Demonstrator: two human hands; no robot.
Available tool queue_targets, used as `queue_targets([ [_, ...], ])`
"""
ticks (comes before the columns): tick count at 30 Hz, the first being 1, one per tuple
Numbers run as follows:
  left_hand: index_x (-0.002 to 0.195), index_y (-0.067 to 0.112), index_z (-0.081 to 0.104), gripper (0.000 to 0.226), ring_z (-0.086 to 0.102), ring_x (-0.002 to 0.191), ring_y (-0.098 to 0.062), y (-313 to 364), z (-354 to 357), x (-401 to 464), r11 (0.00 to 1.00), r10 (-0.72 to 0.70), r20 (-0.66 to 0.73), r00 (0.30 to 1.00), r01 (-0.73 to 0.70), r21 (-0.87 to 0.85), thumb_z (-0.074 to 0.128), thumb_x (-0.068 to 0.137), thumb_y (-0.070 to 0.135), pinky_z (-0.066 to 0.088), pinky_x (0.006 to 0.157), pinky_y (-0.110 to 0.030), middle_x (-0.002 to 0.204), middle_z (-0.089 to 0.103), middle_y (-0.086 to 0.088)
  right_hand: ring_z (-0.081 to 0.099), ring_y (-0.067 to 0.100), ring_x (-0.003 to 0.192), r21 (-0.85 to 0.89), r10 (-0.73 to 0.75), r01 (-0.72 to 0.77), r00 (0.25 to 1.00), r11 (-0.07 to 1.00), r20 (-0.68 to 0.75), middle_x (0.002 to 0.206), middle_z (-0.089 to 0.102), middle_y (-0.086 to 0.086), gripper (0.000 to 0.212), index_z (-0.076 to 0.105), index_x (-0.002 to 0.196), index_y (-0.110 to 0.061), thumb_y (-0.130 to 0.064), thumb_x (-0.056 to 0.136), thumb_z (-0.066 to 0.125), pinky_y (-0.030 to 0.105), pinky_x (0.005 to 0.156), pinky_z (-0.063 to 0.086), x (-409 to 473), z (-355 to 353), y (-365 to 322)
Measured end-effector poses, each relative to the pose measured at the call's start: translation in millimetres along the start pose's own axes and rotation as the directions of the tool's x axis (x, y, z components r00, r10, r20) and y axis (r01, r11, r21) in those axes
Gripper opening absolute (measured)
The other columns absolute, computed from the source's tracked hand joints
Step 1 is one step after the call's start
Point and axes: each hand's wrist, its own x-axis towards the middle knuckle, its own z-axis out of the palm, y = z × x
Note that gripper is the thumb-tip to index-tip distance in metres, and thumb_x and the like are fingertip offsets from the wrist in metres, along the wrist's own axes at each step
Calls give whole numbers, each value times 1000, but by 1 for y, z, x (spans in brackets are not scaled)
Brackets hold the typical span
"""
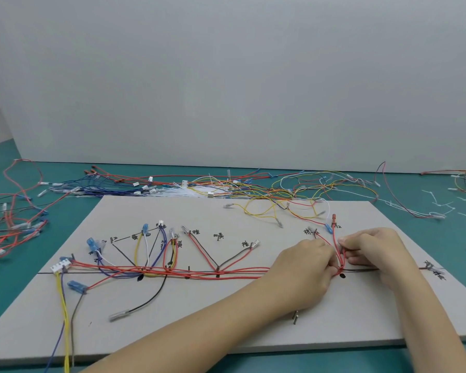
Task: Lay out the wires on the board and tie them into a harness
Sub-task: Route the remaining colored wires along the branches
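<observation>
A grey board (253, 313) lies on the green table, marked with black lines and labels. A bundle of red wires (234, 273) runs along the board's long horizontal line, with blue, yellow, white and black branches rising at the left. At the right junction, red wires (334, 238) turn up toward a red terminal. My left hand (304, 270) pinches the red wires at that junction. My right hand (371, 251) pinches the same red wires just to the right, fingertips nearly touching the left hand's.
Loose wires (280, 189) in several colours lie heaped along the board's far edge and on the table at left (11, 222). White cable ties (441, 208) lie at the right. A small metal pin (296, 317) stands on the board near my left wrist.
</observation>
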Motion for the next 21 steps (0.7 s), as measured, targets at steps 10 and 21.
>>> queue_targets([
  [10,104,13,61,14,49,107,-26,1,1,-1,1000,-16,-33,999,16,-9,52,96,21,43,86,-42,109,56,-6,50,27,56,-105,-5,-9,990,994,-141,54,64,8,13,69,55,-5,-11,62,77,33,57,39,-4,3,1],
  [21,103,13,62,14,49,107,-26,-1,3,-1,1000,-19,-53,998,19,0,52,96,21,43,85,-41,109,57,-6,54,17,39,-198,-199,170,970,965,-142,43,60,6,22,66,57,-8,-14,75,76,28,53,41,-1,7,8],
])
